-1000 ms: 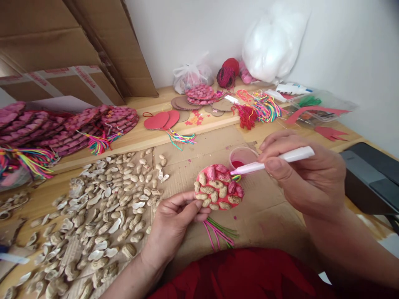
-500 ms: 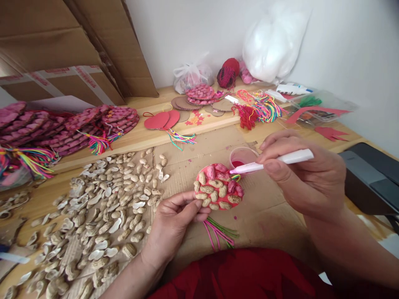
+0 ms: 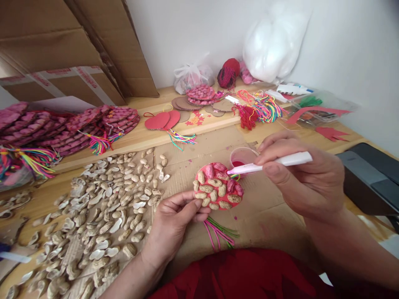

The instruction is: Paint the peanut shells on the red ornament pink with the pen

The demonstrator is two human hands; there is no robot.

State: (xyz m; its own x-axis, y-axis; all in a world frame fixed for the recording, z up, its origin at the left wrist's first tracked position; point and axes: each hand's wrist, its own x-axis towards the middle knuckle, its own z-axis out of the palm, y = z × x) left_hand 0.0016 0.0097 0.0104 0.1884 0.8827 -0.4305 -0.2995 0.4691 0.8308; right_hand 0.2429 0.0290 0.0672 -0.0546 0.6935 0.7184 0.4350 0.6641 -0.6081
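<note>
Both hands are occupied. Between thumb and fingers, the left hand [image 3: 179,220] pinches one red disc [image 3: 195,176] by its near left rim, holding it above the middle of a cardboard sheet [image 3: 262,220]. Stuck on the disc are about sixteen peanuts [image 3: 214,182], roughly five pink and eleven plain. One bundle of pink and green strands [image 3: 222,236] hangs at its near side.

The right hand [image 3: 299,176] grips one white brush pen [image 3: 247,168], its pink tip at the disc's upper right; whether it touches a peanut I cannot tell. One clear cup [image 3: 234,155] with red liquid stands just behind the pen.

Too many loose shells to count [image 3: 129,250] spread over the left half of the sheet and toward the left edge of the wooden table [image 3: 140,106]. Toward its back edge lie two plain red discs [image 3: 156,121] and two balls of yarn [image 3: 231,65], one red, one purple.
</note>
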